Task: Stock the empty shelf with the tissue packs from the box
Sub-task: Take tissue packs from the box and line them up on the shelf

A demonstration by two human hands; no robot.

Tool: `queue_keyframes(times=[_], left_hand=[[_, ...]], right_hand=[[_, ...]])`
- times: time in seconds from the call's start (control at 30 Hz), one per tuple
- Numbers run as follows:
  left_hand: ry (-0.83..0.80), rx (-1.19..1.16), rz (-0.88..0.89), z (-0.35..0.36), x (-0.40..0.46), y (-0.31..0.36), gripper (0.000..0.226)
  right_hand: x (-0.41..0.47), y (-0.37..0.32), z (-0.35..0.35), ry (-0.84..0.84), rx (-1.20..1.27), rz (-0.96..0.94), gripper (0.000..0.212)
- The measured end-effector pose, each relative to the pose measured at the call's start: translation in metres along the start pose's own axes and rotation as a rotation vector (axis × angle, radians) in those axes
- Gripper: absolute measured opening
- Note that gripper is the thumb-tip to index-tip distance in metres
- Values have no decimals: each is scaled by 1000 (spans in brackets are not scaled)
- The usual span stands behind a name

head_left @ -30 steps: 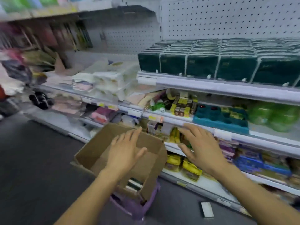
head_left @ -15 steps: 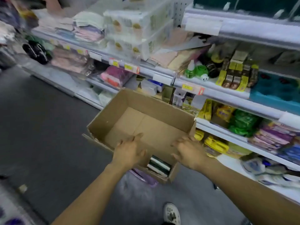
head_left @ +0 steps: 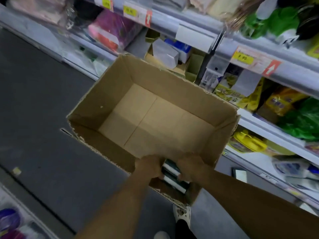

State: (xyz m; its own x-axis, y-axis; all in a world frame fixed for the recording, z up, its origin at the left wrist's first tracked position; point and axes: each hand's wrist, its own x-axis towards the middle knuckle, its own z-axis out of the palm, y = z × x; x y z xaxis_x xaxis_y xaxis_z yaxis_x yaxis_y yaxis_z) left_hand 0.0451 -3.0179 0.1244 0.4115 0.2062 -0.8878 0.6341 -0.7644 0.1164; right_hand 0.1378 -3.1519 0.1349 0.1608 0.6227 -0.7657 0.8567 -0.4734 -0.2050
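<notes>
Two hands reach down into the near end of the open brown cardboard box (head_left: 155,107): the left hand (head_left: 149,167) and right hand (head_left: 189,167) curl around either side of the dark green and white tissue packs (head_left: 172,176). Both forearms extend straight. Stocked white shelves (head_left: 279,69) stand beyond to the right.

Head cam, steep downward, close over box (head_left: 107,94)
</notes>
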Motion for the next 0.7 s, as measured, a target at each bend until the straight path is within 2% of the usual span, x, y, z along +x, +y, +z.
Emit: queue_keyframes(times=[0.13,0.27,0.3,0.4,0.47,0.53,0.6,0.7], left_hand=[[-69,-12,-8,13,22,-2,58],[-70,-129,7,15,30,0,56],[-53,-198,19,14,32,0,54],[-18,-583,15,17,39,1,47],[-82,-885,-51,20,37,10,40],[-60,-1024,-117,24,39,19,39],[52,-1017,-154,27,38,25,33],[193,-912,-154,21,31,26,14]], right_hand=[[20,1,8,-50,-62,20,35],[37,11,12,-72,-53,64,17],[39,15,11,-60,-8,77,14],[42,28,9,-1,106,114,39],[43,31,12,-4,138,128,38],[42,31,16,-23,133,138,27],[40,31,16,-24,191,140,19],[31,30,10,-5,313,157,35]])
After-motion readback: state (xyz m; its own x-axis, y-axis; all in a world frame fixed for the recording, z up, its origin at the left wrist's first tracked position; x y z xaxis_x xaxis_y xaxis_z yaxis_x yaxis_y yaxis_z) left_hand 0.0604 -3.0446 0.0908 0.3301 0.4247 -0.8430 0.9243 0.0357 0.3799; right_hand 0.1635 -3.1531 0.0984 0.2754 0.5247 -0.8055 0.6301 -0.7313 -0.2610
